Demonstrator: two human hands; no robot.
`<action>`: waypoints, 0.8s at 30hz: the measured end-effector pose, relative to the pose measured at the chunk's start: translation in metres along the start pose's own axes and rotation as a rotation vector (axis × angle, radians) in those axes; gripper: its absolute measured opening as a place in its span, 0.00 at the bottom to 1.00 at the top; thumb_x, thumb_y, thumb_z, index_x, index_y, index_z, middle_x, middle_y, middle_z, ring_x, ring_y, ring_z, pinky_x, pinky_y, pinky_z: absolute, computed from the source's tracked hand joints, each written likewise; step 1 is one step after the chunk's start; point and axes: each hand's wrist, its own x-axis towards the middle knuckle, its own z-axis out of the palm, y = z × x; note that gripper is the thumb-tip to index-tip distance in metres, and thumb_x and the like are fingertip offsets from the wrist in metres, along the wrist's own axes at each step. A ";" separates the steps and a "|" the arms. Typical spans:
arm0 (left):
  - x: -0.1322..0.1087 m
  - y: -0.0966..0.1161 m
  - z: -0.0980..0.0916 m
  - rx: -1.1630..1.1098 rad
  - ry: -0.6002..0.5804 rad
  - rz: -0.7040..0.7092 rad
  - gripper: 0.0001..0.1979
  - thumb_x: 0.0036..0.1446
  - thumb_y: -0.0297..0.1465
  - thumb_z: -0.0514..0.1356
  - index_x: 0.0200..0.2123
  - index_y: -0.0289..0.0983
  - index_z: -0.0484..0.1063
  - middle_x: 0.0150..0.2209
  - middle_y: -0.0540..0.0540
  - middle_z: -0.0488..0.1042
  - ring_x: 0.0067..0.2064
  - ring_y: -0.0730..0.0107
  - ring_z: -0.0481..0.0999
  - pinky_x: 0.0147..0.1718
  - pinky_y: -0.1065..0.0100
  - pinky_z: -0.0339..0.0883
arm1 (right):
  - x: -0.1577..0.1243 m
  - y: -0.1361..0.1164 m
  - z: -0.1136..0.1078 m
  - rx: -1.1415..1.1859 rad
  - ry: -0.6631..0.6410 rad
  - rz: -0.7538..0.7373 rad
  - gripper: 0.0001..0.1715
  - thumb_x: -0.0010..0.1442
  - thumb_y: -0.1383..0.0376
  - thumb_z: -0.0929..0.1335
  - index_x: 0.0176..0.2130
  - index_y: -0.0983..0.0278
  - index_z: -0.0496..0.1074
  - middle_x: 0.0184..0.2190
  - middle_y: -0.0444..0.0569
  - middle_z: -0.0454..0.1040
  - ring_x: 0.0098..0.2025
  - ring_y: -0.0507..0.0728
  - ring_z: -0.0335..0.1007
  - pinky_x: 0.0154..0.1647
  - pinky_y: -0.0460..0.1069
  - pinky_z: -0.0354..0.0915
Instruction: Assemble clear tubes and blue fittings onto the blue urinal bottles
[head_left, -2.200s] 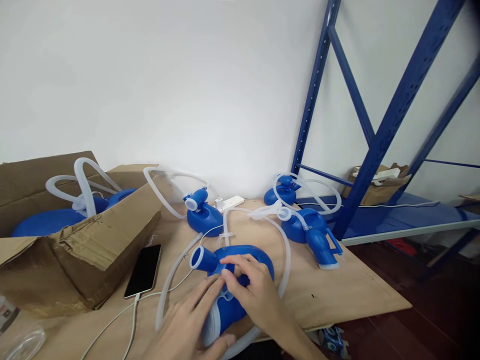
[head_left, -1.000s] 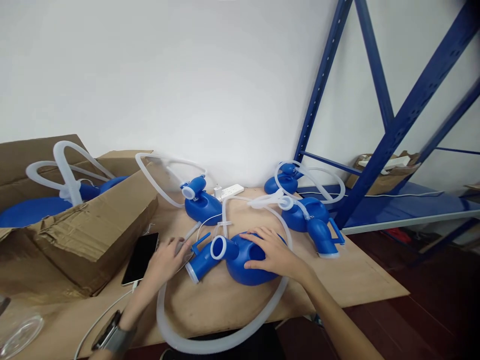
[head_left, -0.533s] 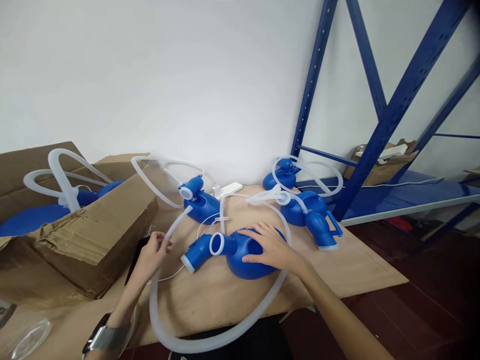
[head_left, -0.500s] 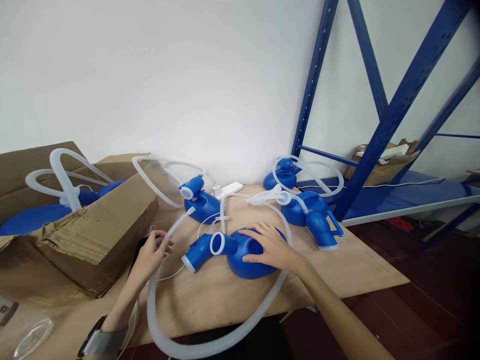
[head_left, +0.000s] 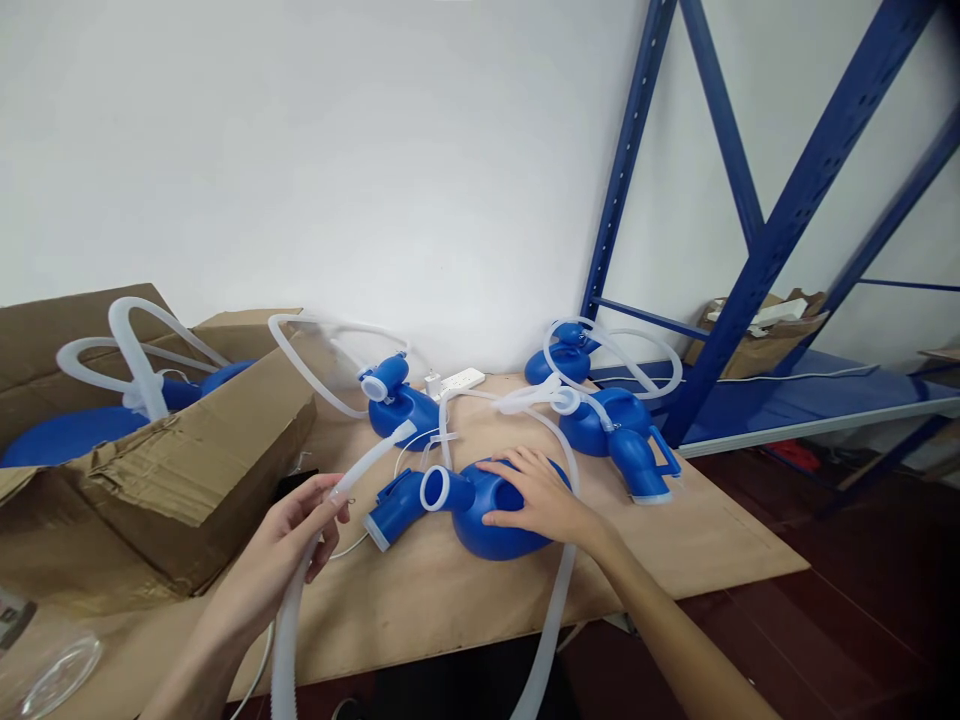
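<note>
My left hand is closed around a translucent white hose a little below its end, which points up and to the right. Over the table's front edge, the hose hangs in a loop that runs out of view at the bottom. My right hand grips the top of a blue urinal bottle lying on the table, thumb and fingers apart around its handle. The bottle's round white-rimmed mouth faces left. Just left of that mouth lies a separate blue spout piece with a white rim.
More blue bottles with hoses stand at the back left and back right of the wooden table. An open cardboard box on the left holds others. A white power strip lies by the wall. Blue shelving rises on the right.
My left hand has moved forward and right with the hose, and the hose end has come nearer the bottles. The hose loop now hangs lower. My right hand stays on the bottle.
</note>
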 end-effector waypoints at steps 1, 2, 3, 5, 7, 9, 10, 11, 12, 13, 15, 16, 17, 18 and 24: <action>-0.001 -0.004 0.002 0.016 0.006 0.005 0.28 0.51 0.55 0.68 0.43 0.39 0.71 0.28 0.54 0.68 0.20 0.79 0.60 0.15 0.75 0.52 | 0.000 0.000 -0.001 -0.002 -0.008 0.002 0.37 0.61 0.44 0.74 0.64 0.52 0.71 0.61 0.53 0.73 0.65 0.68 0.65 0.70 0.66 0.54; -0.001 -0.008 0.002 0.029 0.019 0.010 0.28 0.51 0.56 0.68 0.42 0.39 0.71 0.28 0.55 0.68 0.20 0.79 0.59 0.15 0.76 0.51 | 0.001 0.001 -0.001 -0.005 -0.015 0.003 0.37 0.61 0.44 0.74 0.64 0.52 0.70 0.61 0.52 0.72 0.65 0.68 0.65 0.69 0.66 0.55; -0.001 -0.013 0.003 0.036 0.037 0.013 0.28 0.51 0.57 0.67 0.40 0.40 0.71 0.27 0.56 0.67 0.20 0.79 0.59 0.15 0.76 0.51 | 0.002 0.003 -0.002 -0.013 -0.020 0.005 0.37 0.62 0.44 0.74 0.65 0.52 0.70 0.62 0.52 0.72 0.65 0.68 0.64 0.70 0.66 0.55; 0.000 -0.024 0.001 0.044 0.092 0.019 0.29 0.49 0.60 0.67 0.37 0.40 0.70 0.26 0.56 0.66 0.19 0.80 0.57 0.14 0.76 0.51 | 0.004 0.007 -0.002 -0.047 -0.006 0.012 0.38 0.63 0.46 0.73 0.66 0.54 0.68 0.63 0.54 0.71 0.67 0.69 0.62 0.71 0.69 0.52; -0.001 -0.039 -0.004 0.049 0.151 0.013 0.31 0.46 0.62 0.68 0.33 0.39 0.70 0.24 0.56 0.66 0.18 0.80 0.57 0.14 0.76 0.50 | 0.006 0.007 0.000 -0.098 0.067 0.010 0.39 0.64 0.49 0.73 0.68 0.56 0.65 0.66 0.57 0.67 0.71 0.72 0.56 0.73 0.73 0.46; -0.002 -0.057 -0.011 0.056 0.192 -0.005 0.33 0.43 0.63 0.68 0.30 0.39 0.70 0.22 0.56 0.65 0.18 0.79 0.57 0.15 0.76 0.50 | 0.007 -0.003 0.005 -0.147 0.189 -0.048 0.35 0.66 0.54 0.71 0.69 0.56 0.64 0.69 0.58 0.64 0.72 0.74 0.53 0.73 0.75 0.42; -0.002 -0.066 -0.014 0.059 0.209 -0.017 0.33 0.41 0.63 0.69 0.29 0.38 0.70 0.21 0.56 0.64 0.18 0.79 0.58 0.15 0.76 0.50 | 0.007 -0.012 0.009 -0.161 0.246 -0.107 0.32 0.68 0.57 0.69 0.68 0.56 0.65 0.68 0.57 0.64 0.72 0.72 0.54 0.73 0.75 0.43; -0.003 -0.075 -0.017 0.060 0.226 -0.027 0.34 0.39 0.63 0.69 0.29 0.38 0.70 0.20 0.56 0.64 0.18 0.78 0.58 0.16 0.75 0.50 | 0.009 -0.024 0.014 -0.173 0.288 -0.194 0.28 0.70 0.61 0.67 0.66 0.56 0.66 0.66 0.57 0.67 0.71 0.70 0.57 0.73 0.73 0.45; -0.003 -0.083 -0.020 0.057 0.237 -0.036 0.34 0.38 0.64 0.70 0.28 0.38 0.70 0.19 0.56 0.64 0.18 0.78 0.59 0.16 0.75 0.51 | 0.011 -0.038 0.022 -0.180 0.300 -0.278 0.25 0.70 0.64 0.66 0.65 0.57 0.67 0.64 0.56 0.69 0.69 0.67 0.60 0.73 0.70 0.49; -0.003 -0.089 -0.023 0.052 0.246 -0.041 0.35 0.37 0.64 0.70 0.27 0.38 0.70 0.19 0.56 0.65 0.18 0.77 0.59 0.16 0.75 0.52 | 0.014 -0.053 0.032 -0.188 0.283 -0.387 0.24 0.70 0.66 0.65 0.64 0.59 0.68 0.61 0.55 0.72 0.66 0.64 0.63 0.73 0.65 0.54; -0.003 -0.096 -0.025 0.038 0.250 -0.051 0.34 0.36 0.63 0.71 0.27 0.38 0.71 0.21 0.53 0.69 0.19 0.75 0.63 0.17 0.74 0.55 | 0.027 -0.077 0.057 -0.287 0.178 -0.542 0.31 0.67 0.69 0.67 0.67 0.61 0.63 0.62 0.56 0.71 0.67 0.64 0.61 0.71 0.61 0.57; -0.003 -0.096 -0.025 0.029 0.245 -0.066 0.34 0.36 0.63 0.71 0.28 0.38 0.71 0.23 0.52 0.72 0.20 0.74 0.66 0.17 0.73 0.57 | 0.036 -0.086 0.072 -0.358 0.153 -0.539 0.35 0.65 0.70 0.69 0.69 0.63 0.60 0.64 0.59 0.69 0.68 0.66 0.59 0.71 0.63 0.56; -0.003 -0.094 -0.024 0.020 0.248 -0.086 0.34 0.36 0.63 0.71 0.29 0.37 0.72 0.25 0.49 0.75 0.21 0.71 0.69 0.18 0.72 0.59 | 0.046 -0.091 0.086 -0.421 0.137 -0.549 0.37 0.65 0.71 0.69 0.69 0.64 0.59 0.64 0.61 0.69 0.68 0.67 0.59 0.70 0.64 0.57; -0.003 -0.091 -0.024 0.012 0.257 -0.109 0.35 0.34 0.63 0.72 0.29 0.37 0.73 0.27 0.47 0.77 0.22 0.69 0.72 0.18 0.71 0.61 | 0.057 -0.094 0.100 -0.470 0.120 -0.552 0.35 0.66 0.70 0.69 0.68 0.64 0.61 0.63 0.61 0.70 0.67 0.67 0.61 0.69 0.65 0.58; -0.009 -0.076 -0.027 -0.089 0.287 -0.079 0.35 0.33 0.59 0.74 0.34 0.38 0.74 0.32 0.46 0.80 0.24 0.67 0.75 0.19 0.71 0.66 | 0.084 -0.097 0.105 -0.393 -0.008 -0.523 0.25 0.69 0.68 0.68 0.64 0.61 0.66 0.52 0.56 0.78 0.53 0.64 0.73 0.53 0.60 0.71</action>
